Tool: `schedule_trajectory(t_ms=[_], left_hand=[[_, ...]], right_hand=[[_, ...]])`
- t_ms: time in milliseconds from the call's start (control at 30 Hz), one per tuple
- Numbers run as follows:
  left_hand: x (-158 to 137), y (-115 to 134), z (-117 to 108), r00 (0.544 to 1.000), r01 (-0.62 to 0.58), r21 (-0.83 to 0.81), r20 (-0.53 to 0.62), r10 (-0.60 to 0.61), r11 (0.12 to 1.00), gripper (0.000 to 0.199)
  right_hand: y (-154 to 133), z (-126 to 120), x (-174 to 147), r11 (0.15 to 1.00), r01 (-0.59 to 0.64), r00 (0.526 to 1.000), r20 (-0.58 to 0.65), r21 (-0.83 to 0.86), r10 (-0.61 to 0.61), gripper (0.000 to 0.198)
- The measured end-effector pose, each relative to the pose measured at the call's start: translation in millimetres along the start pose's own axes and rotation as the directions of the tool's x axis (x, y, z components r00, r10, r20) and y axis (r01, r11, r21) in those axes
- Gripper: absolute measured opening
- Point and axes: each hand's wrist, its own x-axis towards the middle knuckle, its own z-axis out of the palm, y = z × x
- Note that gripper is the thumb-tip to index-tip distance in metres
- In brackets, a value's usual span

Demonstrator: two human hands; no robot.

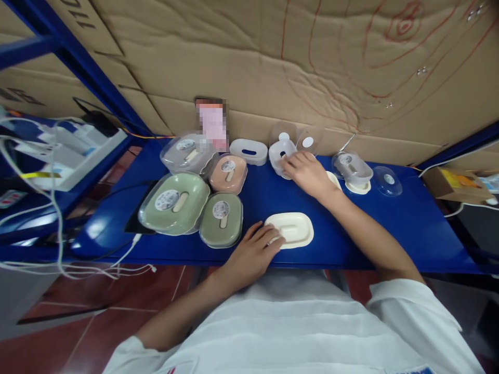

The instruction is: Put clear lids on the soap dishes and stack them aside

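Observation:
My left hand [255, 252] is at the left end of a shallow cream oval tray [298, 228] lying near the front edge of the blue table. Its fingers are closed over the tray's rim. Farther back, my right hand [307, 174] grips the right side of a white oval box part with a slot [276, 155], its fingertips bent at the rim. Behind that part stand clear plastic lids [311, 140] with round white stickers. A similar white slotted part [248, 151] sits to its left. Some of a cream piece [333, 179] shows behind my right wrist.
Lidded boxes stand on the left: light green [173, 202], dark green [221, 221], pink [228, 174] and grey [189, 153]. A phone [212, 124] leans on the cardboard wall. A clear-lidded white box [356, 169] and a loose clear lid [387, 181] are at right.

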Motion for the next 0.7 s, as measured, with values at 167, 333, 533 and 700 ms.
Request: schedule_trajectory(t_ms=[167,333,533,700], left_hand=[[-2,-2,3,1.000,0.000,-0.026,0.014,0.001,1.000,0.037],[-2,-1,2,0.996,0.067,-0.055,-0.048,-0.069,0.996,0.040],[-1,-1,2,0.989,0.114,-0.095,-0.078,-0.122,0.989,0.031],[1,2,3,0.971,0.178,-0.054,-0.150,-0.184,0.982,0.044]], right_hand=[[9,-7,-74,0.994,-0.092,0.996,-0.012,0.059,0.093,0.035],[-6,-2,-110,0.973,-0.231,0.973,0.011,-0.015,0.231,0.053],[0,-6,-114,0.951,-0.244,0.968,-0.002,0.191,0.249,0.046],[-27,-32,-126,0.919,-0.075,0.997,0.006,0.387,0.079,0.038]])
